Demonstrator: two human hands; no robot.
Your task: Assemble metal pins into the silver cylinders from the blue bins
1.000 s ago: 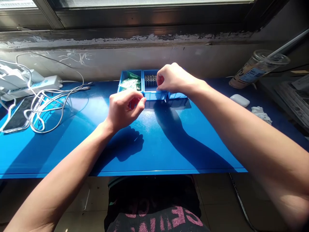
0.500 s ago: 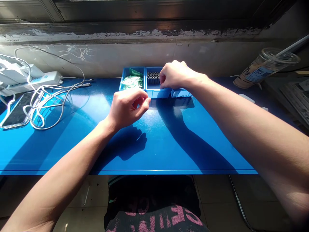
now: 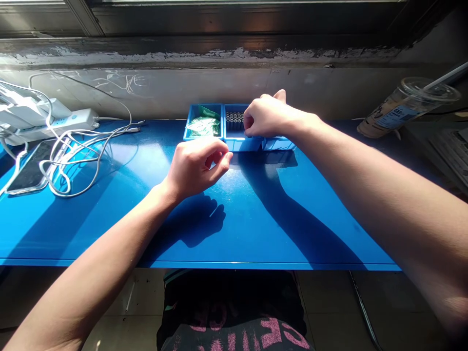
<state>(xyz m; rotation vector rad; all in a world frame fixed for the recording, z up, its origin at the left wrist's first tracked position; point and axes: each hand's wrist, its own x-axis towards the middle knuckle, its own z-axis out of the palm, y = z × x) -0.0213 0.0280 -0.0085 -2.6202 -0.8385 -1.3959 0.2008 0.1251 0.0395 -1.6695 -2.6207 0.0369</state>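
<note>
Right hand (image 3: pixel 268 117) reaches into the middle blue plastic bin (image 3: pixel 242 141) at the tabletop's far edge, fingers curled down over small dark cylindrical parts (image 3: pixel 234 118) standing in rows; whether it grips one cannot be told; left hand (image 3: pixel 197 165) loosely curled above the glossy blue tabletop (image 3: pixel 109 219), thumb and fingertips pinched, contents hidden; left bin (image 3: pixel 204 124) holds crinkly green-white packets; tangled white cables (image 3: pixel 73 156) and power strip (image 3: pixel 47 122) near far-left corner; clear plastic cup (image 3: pixel 405 105) tilted at far right.

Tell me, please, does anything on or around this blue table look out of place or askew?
Yes: the plastic cup with a straw at the far right leans sharply instead of standing upright, and white cables sprawl tangled across the blue table at left.
</note>
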